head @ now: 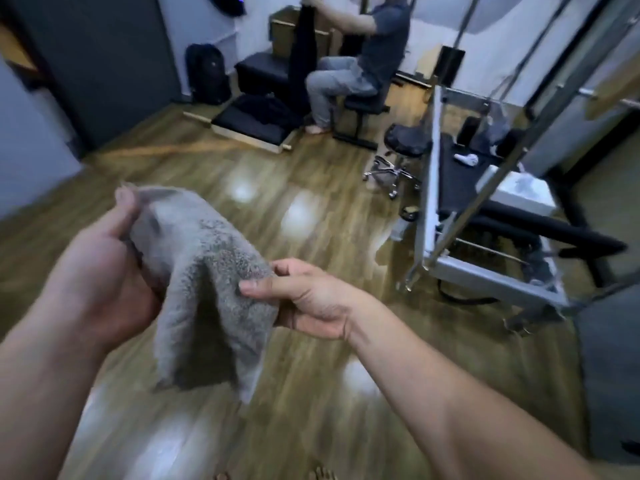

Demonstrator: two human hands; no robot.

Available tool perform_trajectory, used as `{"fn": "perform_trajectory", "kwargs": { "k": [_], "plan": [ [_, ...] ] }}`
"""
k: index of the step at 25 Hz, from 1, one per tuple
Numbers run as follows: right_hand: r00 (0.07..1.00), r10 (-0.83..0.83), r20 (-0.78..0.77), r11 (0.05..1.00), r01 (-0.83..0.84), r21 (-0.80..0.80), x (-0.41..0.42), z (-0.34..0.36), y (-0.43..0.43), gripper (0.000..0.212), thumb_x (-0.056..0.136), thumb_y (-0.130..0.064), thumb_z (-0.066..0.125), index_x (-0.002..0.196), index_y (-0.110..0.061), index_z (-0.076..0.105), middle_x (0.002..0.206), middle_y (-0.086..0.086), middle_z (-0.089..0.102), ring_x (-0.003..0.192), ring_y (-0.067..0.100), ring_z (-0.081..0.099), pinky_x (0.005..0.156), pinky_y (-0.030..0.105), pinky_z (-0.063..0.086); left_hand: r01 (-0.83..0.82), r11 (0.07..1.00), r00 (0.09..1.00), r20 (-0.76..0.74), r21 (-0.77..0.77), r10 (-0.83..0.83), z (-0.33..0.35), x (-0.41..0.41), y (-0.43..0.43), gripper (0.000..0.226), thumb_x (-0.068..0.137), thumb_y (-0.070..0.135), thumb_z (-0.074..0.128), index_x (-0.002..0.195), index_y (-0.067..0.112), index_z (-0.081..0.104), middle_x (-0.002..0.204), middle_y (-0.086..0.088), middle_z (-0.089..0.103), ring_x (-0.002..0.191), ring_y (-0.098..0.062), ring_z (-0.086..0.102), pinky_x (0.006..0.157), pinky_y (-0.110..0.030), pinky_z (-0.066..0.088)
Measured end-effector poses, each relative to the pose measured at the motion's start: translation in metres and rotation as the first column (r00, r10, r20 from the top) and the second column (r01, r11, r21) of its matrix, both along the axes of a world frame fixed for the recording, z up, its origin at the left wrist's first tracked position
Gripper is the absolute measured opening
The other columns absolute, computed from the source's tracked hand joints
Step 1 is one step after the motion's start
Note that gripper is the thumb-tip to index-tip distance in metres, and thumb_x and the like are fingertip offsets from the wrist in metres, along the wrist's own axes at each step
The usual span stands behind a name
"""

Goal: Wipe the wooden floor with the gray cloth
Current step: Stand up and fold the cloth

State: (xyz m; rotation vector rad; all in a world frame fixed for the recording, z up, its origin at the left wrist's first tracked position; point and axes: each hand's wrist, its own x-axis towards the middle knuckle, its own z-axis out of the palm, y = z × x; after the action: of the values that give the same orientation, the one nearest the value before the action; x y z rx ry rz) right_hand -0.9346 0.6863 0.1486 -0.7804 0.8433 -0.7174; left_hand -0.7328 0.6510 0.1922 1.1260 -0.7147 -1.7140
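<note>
Head: gray cloth point(207, 258) between both grips point(104, 282) point(311, 303)

Two arms in view, both uncovered as far as frame edge: left forearm point(52, 386), right forearm point(450, 386). Left hand point(110, 282) and right hand point(311, 299) bare. Left thumbnail point(122, 195) and right thumbnail point(246, 285) short, plain. Fine creases across right wrist point(349, 323). Bare toes point(322, 474) at bottom edge, blurred, tips only
</note>
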Motion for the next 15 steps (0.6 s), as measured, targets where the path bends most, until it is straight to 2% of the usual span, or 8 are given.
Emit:
{"fn": "perform_trajectory", "kwargs": {
  "k": [3,4,6,8,10,12,13,15],
  "plan": [
    [0.984,0.177,0.004,0.984,-0.177,-0.020,0.046,-0.007,0.000,0.014,0.095,-0.009,0.058,0.107,-0.013,0.064,0.093,0.004,0.068,0.083,0.015,0.065,0.077,0.031,0.053,-0.179,0.970,0.980,-0.055,0.164,0.190,-0.035,0.039,0.081,0.049,0.092,0.048,0.051,0.101,0.010,0.080,0.095,-0.008,0.077,0.080,-0.018,0.075,0.073,-0.032,0.063],
    [0.967,0.254,0.018,0.967,-0.253,-0.037,0.062,-0.007,0.007,0.014,0.095,-0.007,0.056,0.108,-0.011,0.062,0.095,0.005,0.067,0.083,0.015,0.065,0.077,0.030,0.054,-0.283,0.935,0.949,-0.076,0.215,0.305,-0.045,0.048,0.113,0.049,0.090,0.042,0.053,0.112,0.005,0.076,0.101,-0.010,0.076,0.082,-0.020,0.074,0.075,-0.032,0.062],
    [0.924,0.375,0.067,0.927,-0.373,-0.043,0.089,-0.005,0.032,0.023,0.093,0.002,0.055,0.114,-0.005,0.060,0.098,0.009,0.068,0.083,0.017,0.066,0.076,0.028,0.056,-0.542,0.811,0.817,-0.085,0.219,0.570,-0.058,0.061,0.177,0.058,0.086,0.031,0.058,0.136,0.003,0.057,0.115,-0.010,0.071,0.095,-0.022,0.071,0.090,-0.037,0.056],
    [0.867,0.471,0.161,0.879,-0.477,-0.003,0.115,-0.001,0.056,0.034,0.090,0.012,0.050,0.121,0.001,0.058,0.098,0.011,0.068,0.078,0.018,0.067,0.069,0.026,0.058,-0.730,0.657,0.637,-0.159,0.189,0.754,-0.055,0.073,0.226,0.058,0.087,0.031,0.059,0.141,0.010,0.055,0.122,-0.008,0.070,0.101,-0.021,0.071,0.094,-0.040,0.056],
    [0.770,0.580,0.266,0.801,-0.599,-0.010,0.144,0.013,0.084,0.039,0.088,0.016,0.044,0.122,0.003,0.057,0.091,0.011,0.068,0.073,0.017,0.067,0.065,0.026,0.057,-0.751,0.640,0.618,-0.165,0.164,0.768,-0.050,0.077,0.268,0.055,0.094,0.046,0.051,0.134,0.011,0.062,0.127,-0.014,0.068,0.108,-0.025,0.070,0.095,-0.043,0.056],
    [0.686,0.668,0.288,0.728,-0.683,-0.061,0.181,0.032,0.114,0.038,0.089,0.017,0.042,0.121,0.002,0.057,0.091,0.012,0.068,0.077,0.018,0.068,0.070,0.028,0.058,-0.755,0.646,0.640,-0.092,0.112,0.763,-0.035,0.082,0.312,0.062,0.096,0.053,0.045,0.132,0.005,0.063,0.128,-0.019,0.066,0.112,-0.030,0.065,0.100,-0.045,0.050],
    [0.659,0.703,0.267,0.699,-0.709,-0.090,0.200,0.044,0.131,0.037,0.090,0.017,0.042,0.120,0.002,0.058,0.091,0.013,0.068,0.077,0.019,0.069,0.070,0.028,0.058,-0.773,0.632,0.629,-0.067,0.051,0.774,-0.024,0.088,0.334,0.055,0.095,0.047,0.049,0.128,0.005,0.066,0.124,-0.018,0.067,0.109,-0.030,0.065,0.097,-0.042,0.051],
    [0.659,0.737,0.150,0.676,-0.726,-0.131,0.235,0.066,0.168,0.031,0.089,0.017,0.046,0.111,0.003,0.061,0.083,0.013,0.070,0.066,0.016,0.069,0.059,0.026,0.057,-0.837,0.542,0.542,0.020,-0.074,0.840,0.003,0.107,0.382,0.037,0.087,0.028,0.061,0.117,0.010,0.073,0.110,-0.012,0.072,0.094,-0.024,0.067,0.077,-0.032,0.057]
  ]
}}
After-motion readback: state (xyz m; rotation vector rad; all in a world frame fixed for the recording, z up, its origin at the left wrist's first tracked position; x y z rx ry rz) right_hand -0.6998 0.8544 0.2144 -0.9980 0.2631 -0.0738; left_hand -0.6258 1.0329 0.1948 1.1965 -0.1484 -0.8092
